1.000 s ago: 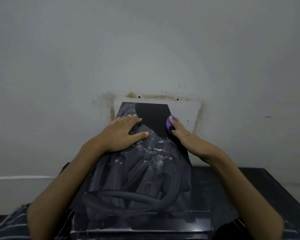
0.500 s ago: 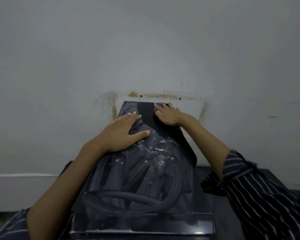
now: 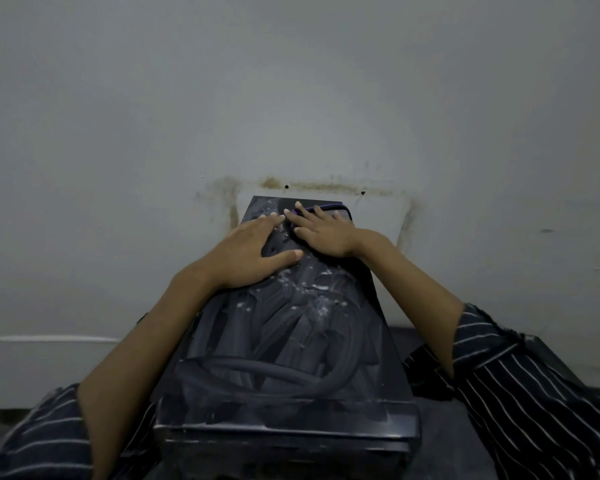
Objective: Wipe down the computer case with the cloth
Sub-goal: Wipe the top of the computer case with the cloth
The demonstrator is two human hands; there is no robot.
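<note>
Standing upright on a dark table (image 3: pixel 440 441) against a pale wall (image 3: pixel 291 98), the computer case (image 3: pixel 291 358) is showing its broad upper panel to the head camera, smeared with pale streaks and flecks of foam along most of its length. A cleaner, darker strip is running along the far right part of the panel.

The person's left hand (image 3: pixel 253 252) is lying flat on the far half of the panel, its fingers straight and slightly spread, the thumb stretching out toward the middle; it is pressing on the case and holding nothing. The right hand (image 3: pixel 321 233) is resting just beside it at the far end of the case, the fingertips of the two hands nearly touching. Its fingers are lying fairly straight and a little apart, pressing a purple cloth (image 3: pixel 321 206) down onto the panel. Only a thin purple edge of the cloth is peeking out beyond the fingers near the case's far rim; the rest is hiding under the hand.

Both forearms are bare, with dark striped sleeves (image 3: pixel 520 382) bunching at the elbows on either side of the case. On the wall behind the case, a brownish stain (image 3: pixel 326 186) is framing a paler rectangle, with two small dark holes along its top edge.
</note>
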